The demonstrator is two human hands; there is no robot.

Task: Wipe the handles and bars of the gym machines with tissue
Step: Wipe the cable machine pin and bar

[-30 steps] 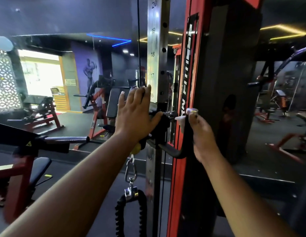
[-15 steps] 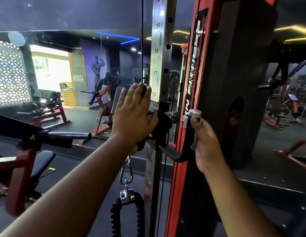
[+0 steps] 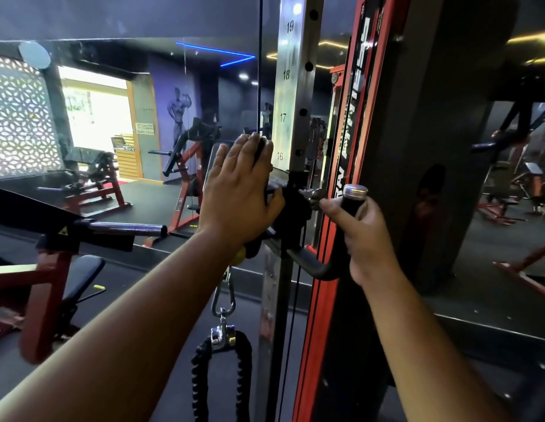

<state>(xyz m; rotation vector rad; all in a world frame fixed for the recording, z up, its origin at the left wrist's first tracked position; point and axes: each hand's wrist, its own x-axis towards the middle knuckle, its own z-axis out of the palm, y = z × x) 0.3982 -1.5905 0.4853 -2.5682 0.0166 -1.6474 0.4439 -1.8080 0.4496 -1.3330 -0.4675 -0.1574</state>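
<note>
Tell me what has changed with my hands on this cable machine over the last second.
Very little. The right hand still grips the black handle, but a bit of white tissue that showed under the metal cap a second ago no longer shows. The left hand stays flat, fingers straight, on the pulley carriage at about mark 16 of the numbered post. The carabiner and rope attachment hang as before.

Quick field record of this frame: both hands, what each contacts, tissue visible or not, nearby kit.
left hand: fingers straight, palm flat against the black pulley carriage
right hand: curled round the black handle, below its chrome cap
tissue: none visible; could be hidden under a hand
upright: numbered steel post, 16 to 19 showing
carabiner: hangs below the left hand, carrying the rope attachment
</note>
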